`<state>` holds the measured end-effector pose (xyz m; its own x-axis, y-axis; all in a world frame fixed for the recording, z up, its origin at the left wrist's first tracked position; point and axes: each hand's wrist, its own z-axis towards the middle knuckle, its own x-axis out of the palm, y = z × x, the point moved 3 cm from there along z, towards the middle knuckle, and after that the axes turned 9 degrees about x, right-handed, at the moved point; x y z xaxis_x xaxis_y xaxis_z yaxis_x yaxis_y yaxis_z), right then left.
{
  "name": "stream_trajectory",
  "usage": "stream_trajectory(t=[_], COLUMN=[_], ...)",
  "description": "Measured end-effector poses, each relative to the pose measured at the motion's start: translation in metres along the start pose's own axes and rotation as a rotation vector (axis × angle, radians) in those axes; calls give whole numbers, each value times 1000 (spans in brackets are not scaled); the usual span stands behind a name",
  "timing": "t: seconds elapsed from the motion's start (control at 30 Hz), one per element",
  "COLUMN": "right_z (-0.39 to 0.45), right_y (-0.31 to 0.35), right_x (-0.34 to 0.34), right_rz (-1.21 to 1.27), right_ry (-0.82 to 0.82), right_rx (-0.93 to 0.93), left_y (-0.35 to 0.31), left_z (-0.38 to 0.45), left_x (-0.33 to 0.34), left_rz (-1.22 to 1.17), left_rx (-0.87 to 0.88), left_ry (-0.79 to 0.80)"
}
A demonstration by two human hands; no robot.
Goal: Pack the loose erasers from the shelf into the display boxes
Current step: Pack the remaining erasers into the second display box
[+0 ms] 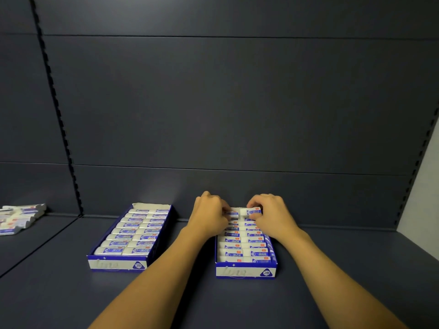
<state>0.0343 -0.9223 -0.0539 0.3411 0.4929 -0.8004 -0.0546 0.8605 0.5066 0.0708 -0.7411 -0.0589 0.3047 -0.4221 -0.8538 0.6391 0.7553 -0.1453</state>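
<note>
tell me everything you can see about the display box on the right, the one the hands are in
The blue and white cardboard display box on the right is an open-topped tray lying flat on the dark shelf. Its front panel shows pale script and a "2B" badge. Two columns of white erasers in blue-printed sleeves fill it. The left hand and right hand work at its far end, fingers on the rearmost erasers.

Your hands (pixel 242 216) rest at the far end of the right box (pixel 245 271); the second box (pixel 118 264) sits to their left, loose erasers (pixel 19 219) farther left.
</note>
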Motion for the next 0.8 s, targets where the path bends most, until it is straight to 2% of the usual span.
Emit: stream_trajectory(t=[0.37, 0.8], right_z=[-2, -7], right_y=[-4, -2], right_x=[-7, -10], right_rz=[61, 53], right_ry=[-59, -54], right_rx=[29, 20], left_y=[-6, -11], left_z=[-1, -3], left_x=[-4, -8], left_rz=[104, 163], left_rx=[-20, -16], left_ry=[32, 23])
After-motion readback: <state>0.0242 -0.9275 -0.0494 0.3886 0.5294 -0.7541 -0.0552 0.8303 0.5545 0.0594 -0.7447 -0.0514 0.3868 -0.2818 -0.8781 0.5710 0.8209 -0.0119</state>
